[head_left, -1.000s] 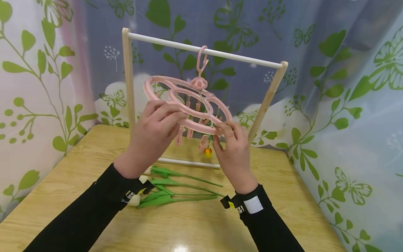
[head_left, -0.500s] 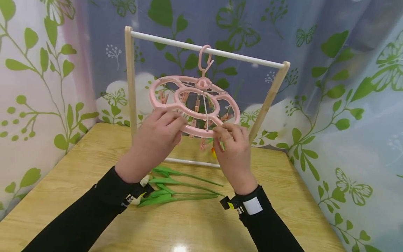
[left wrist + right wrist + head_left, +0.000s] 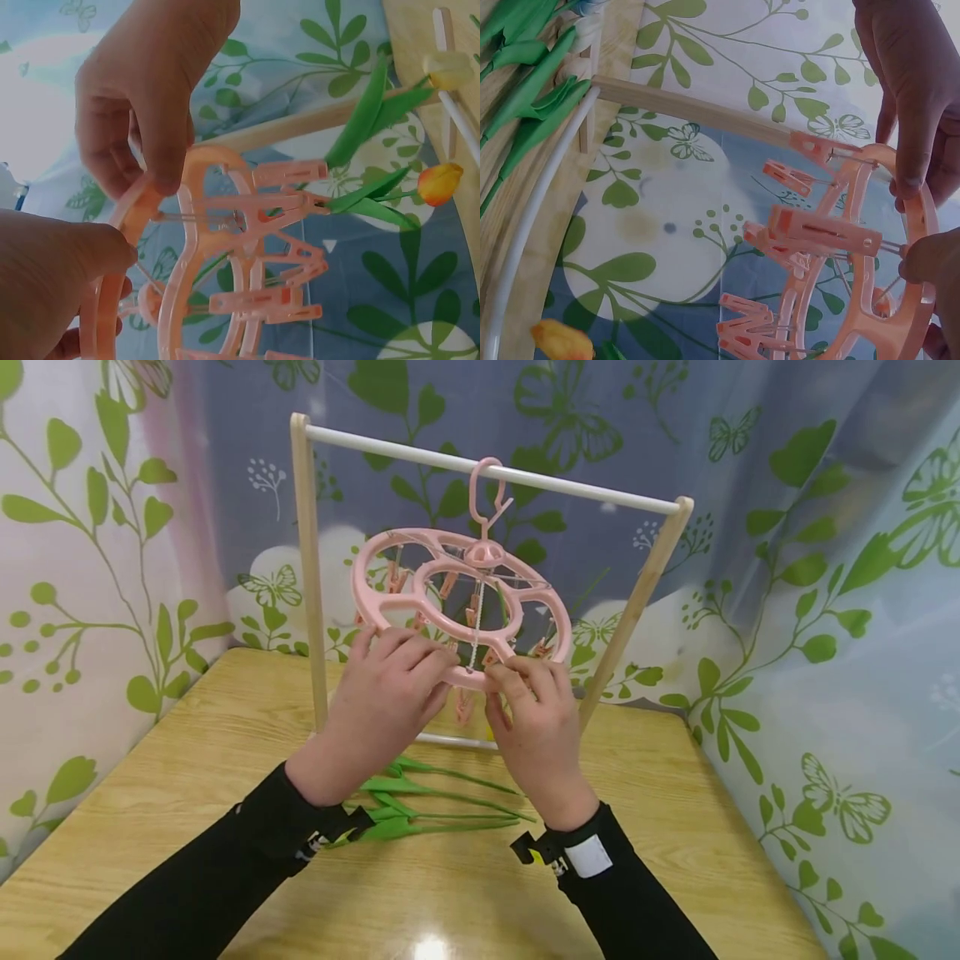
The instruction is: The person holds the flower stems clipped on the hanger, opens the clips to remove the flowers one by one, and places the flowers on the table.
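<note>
A pink round clip hanger (image 3: 362,578) hangs by its hook from the white rod (image 3: 592,492) of a wooden stand. My left hand (image 3: 385,702) and right hand (image 3: 536,727) pinch its near rim close together, thumbs beneath and fingers over the top. Several pink clips (image 3: 266,301) dangle under the ring. A yellow-orange tulip (image 3: 439,184) and a white tulip (image 3: 448,71) hang flower-down below the clips in the left wrist view. From the head, the orange flower is almost hidden behind my right hand.
Several loose tulips (image 3: 405,785) with green leaves lie on the wooden table (image 3: 645,868) in front of the stand, their flowers hidden behind my left wrist. Wooden posts (image 3: 630,618) rise on both sides. A patterned curtain (image 3: 817,710) surrounds the back and sides.
The hanger has turned and its ring tilts differently, facing more towards me. My left hand has shifted slightly right, my right hand slightly left. The orange tulip has become mostly hidden.
</note>
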Tool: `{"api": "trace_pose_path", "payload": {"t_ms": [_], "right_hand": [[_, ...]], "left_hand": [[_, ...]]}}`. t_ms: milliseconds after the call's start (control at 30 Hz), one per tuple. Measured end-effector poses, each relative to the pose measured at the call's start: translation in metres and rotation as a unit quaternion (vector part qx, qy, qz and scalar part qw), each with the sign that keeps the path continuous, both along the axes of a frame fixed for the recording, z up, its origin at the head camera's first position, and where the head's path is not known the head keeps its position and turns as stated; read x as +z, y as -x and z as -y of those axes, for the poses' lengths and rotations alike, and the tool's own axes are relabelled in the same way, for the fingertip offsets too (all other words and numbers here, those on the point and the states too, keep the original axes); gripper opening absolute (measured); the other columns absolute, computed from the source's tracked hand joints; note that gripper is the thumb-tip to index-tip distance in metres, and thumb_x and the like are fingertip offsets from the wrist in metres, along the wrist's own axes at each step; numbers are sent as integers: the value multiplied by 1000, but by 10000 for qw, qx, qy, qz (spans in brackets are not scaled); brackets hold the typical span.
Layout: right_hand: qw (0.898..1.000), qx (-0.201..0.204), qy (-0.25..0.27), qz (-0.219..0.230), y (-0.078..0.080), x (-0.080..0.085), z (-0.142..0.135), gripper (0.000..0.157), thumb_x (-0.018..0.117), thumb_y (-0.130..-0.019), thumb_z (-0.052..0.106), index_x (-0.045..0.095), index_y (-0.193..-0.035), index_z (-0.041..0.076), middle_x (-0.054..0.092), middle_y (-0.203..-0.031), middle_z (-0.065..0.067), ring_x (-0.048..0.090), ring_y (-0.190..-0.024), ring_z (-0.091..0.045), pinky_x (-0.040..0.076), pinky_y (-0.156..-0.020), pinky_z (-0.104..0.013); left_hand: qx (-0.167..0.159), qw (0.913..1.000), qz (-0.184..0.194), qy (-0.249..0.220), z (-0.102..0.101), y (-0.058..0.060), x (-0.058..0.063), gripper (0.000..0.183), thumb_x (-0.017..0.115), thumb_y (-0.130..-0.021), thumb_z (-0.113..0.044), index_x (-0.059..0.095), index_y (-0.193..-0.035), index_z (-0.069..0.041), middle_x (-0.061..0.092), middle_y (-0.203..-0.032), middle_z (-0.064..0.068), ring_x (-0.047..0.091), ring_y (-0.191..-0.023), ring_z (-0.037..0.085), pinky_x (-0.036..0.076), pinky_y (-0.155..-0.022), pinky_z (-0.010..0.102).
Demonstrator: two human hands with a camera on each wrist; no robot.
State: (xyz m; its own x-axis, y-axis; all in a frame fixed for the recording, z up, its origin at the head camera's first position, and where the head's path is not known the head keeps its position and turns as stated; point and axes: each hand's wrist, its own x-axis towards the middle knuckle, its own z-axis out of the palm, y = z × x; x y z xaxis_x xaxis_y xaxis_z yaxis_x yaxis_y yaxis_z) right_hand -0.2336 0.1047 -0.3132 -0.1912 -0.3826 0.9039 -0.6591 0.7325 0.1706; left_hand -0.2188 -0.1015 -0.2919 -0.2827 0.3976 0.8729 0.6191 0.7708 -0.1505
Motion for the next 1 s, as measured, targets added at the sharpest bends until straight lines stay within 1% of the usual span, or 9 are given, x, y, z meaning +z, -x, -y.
{"api": "trace_pose_path", "payload": {"t_ms": [100,200,333,467,600,667,767,833,1000], "right_hand": [[10000,54,-16,-41,2,4,-3,26,68,-84,10,66,-110,9,59,-106,-13,51,-92,-31,46,-77,-41],[10000,20,24,33,4,6,-9,26,68,-83,10,67,-109,9,60,-106,-13,52,-95,-31,46,-83,-41],[9999,-62,20,134,6,6,-16,25,68,-82,9,67,-108,9,59,-107,-12,52,-100,-32,45,-88,-41],[9999,-28,-70,103,5,6,-16,25,66,-84,8,67,-109,9,59,-107,-13,51,-98,-31,46,-84,-41],[10000,9,-60,-45,5,5,-13,24,65,-83,6,67,-107,10,59,-105,-12,51,-94,-31,47,-79,-42],[9999,7,-64,-103,4,4,-11,24,66,-83,6,68,-106,10,59,-104,-12,51,-92,-31,46,-80,-42],[9999,-13,-101,-102,4,4,-9,24,66,-82,7,67,-106,11,59,-105,-12,51,-92,-31,44,-87,-42],[9999,-40,-136,-69,4,5,-9,24,66,-83,8,67,-107,11,59,-106,-12,51,-93,-31,43,-89,-42],[9999,-39,-159,8,4,6,-12,27,68,-83,11,67,-110,11,59,-107,-12,51,-96,-30,44,-85,-42]], "left_hand": [[-185,9998,-31,-121,4,1,3,17,68,-85,-19,68,-100,-11,65,-98,6,54,-97,29,38,-87,55],[-344,9992,-25,-222,6,1,6,16,67,-85,-18,69,-99,-10,65,-97,7,54,-98,29,39,-84,53],[-476,9986,-25,-208,8,1,7,15,66,-85,-15,69,-98,-9,65,-96,7,54,-97,29,39,-84,51],[-501,9987,-54,-114,6,0,8,19,68,-84,-14,69,-102,-10,66,-96,7,55,-97,29,40,-83,51],[-473,9988,-41,108,2,-3,7,26,69,-84,-14,68,-110,-14,66,-99,4,57,-99,28,40,-87,55],[-464,9987,-24,201,-1,-4,6,26,69,-84,-13,68,-111,-15,66,-100,4,58,-99,28,39,-90,60],[-481,9987,31,177,-3,-4,4,24,69,-86,-12,69,-109,-17,65,-99,3,59,-98,27,36,-93,64],[-521,9985,61,124,-3,-4,3,24,71,-84,-12,69,-108,-17,65,-99,3,59,-98,28,35,-93,64],[-742,9972,115,-3,0,-4,3,27,74,-81,-10,69,-107,-16,65,-99,3,58,-100,27,31,-95,66]]}}
